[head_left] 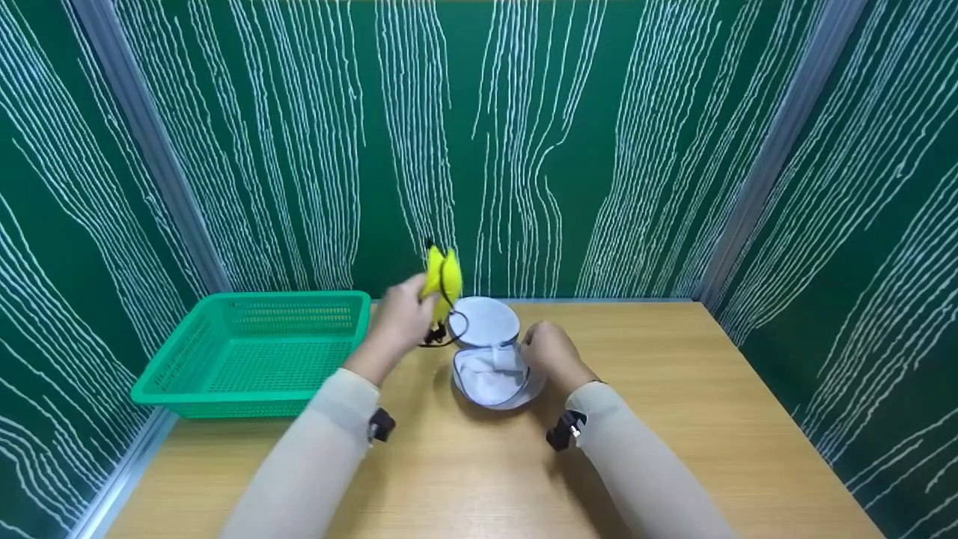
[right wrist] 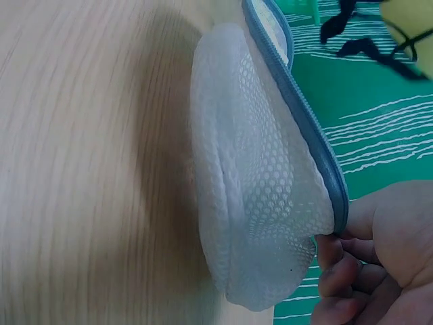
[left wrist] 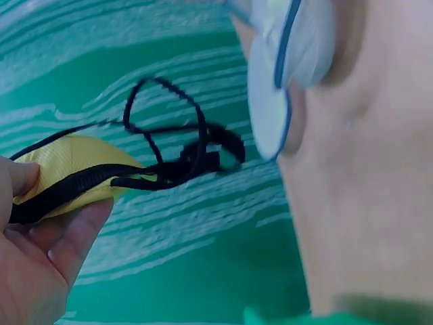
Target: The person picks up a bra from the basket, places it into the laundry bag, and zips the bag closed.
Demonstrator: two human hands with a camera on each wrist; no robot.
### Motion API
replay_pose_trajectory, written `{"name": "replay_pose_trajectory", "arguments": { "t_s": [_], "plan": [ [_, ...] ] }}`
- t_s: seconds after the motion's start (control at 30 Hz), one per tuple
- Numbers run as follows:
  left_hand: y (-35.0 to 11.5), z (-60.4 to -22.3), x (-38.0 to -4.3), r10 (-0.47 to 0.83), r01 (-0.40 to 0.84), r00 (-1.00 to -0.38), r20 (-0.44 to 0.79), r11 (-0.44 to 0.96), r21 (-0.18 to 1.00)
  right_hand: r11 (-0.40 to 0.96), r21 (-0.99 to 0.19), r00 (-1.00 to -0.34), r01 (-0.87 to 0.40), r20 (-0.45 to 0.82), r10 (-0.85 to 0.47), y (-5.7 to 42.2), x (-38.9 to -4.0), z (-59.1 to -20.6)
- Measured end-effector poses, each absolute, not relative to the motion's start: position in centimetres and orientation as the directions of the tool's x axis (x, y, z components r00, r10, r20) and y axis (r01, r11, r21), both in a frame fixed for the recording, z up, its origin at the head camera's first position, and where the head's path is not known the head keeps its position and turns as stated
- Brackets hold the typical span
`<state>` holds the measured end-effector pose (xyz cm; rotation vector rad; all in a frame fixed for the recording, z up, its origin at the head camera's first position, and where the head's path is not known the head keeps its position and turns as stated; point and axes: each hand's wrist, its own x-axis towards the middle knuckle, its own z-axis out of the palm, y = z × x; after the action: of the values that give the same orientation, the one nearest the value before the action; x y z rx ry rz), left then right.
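Observation:
My left hand (head_left: 398, 318) grips a yellow cloth thing with black straps (head_left: 447, 273), raised over the table to the left of a white mesh laundry bag (head_left: 490, 378). In the left wrist view, the yellow cloth (left wrist: 88, 159) bulges between thumb and fingers, and its thin black straps dangle in loops. The bag lies unzipped, with its round lid (head_left: 486, 320) folded back towards the wall. At the bag's right side, my right hand (head_left: 555, 352) pinches the grey zipper edge (right wrist: 331, 183) between thumb and fingers. Some white material shows inside the opening.
A green plastic basket (head_left: 142, 385) with slotted sides stands at the left of the wooden table (head_left: 658, 449). Green walls (head_left: 591, 112) with white wavy lines enclose the table at the back and both sides.

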<state>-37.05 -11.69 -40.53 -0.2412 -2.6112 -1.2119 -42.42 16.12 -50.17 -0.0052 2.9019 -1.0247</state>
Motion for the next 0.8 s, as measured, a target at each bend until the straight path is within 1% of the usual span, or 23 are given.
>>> {"name": "replay_pose_trajectory", "arguments": {
  "t_s": [0.1,0.27,0.33,0.4,0.5,0.7,0.8],
  "plan": [
    [-10.0,-41.8,-37.1,0.086,0.291,-0.948,0.305,0.616,0.732,0.795,-0.606,-0.999,-0.017,-0.025,-0.04,16.1,-42.4,-50.2],
    [-7.7,-44.1,-37.2,0.128,0.318,-0.946,0.297,0.539,0.78,0.777,-0.63,-0.999,-0.007,-0.03,-0.034,16.1,-42.3,-50.2],
    [-6.8,-45.3,-37.4,0.143,0.321,-0.946,0.291,0.534,0.782,0.778,-0.629,-0.999,-0.009,-0.029,-0.035,16.2,-42.3,-50.3],
    [-6.0,-46.4,-37.4,0.174,0.33,-0.944,0.281,0.558,0.762,0.783,-0.622,-0.999,-0.019,-0.021,-0.041,16.3,-42.2,-50.3],
    [-5.1,-48.1,-37.6,0.233,0.355,-0.935,0.267,0.632,0.69,0.787,-0.616,-0.999,-0.03,-0.012,-0.047,16.3,-42.1,-50.2],
    [-3.9,-50.9,-37.6,0.335,0.367,-0.929,0.159,0.763,0.532,0.757,-0.653,-0.999,-0.015,-0.018,-0.035,16.6,-42.1,-50.0],
    [-3.4,-51.8,-37.6,0.396,0.421,-0.906,0.149,0.811,0.406,0.73,-0.683,-0.999,0.01,-0.035,-0.018,16.8,-42.2,-49.8]
  ]
}}
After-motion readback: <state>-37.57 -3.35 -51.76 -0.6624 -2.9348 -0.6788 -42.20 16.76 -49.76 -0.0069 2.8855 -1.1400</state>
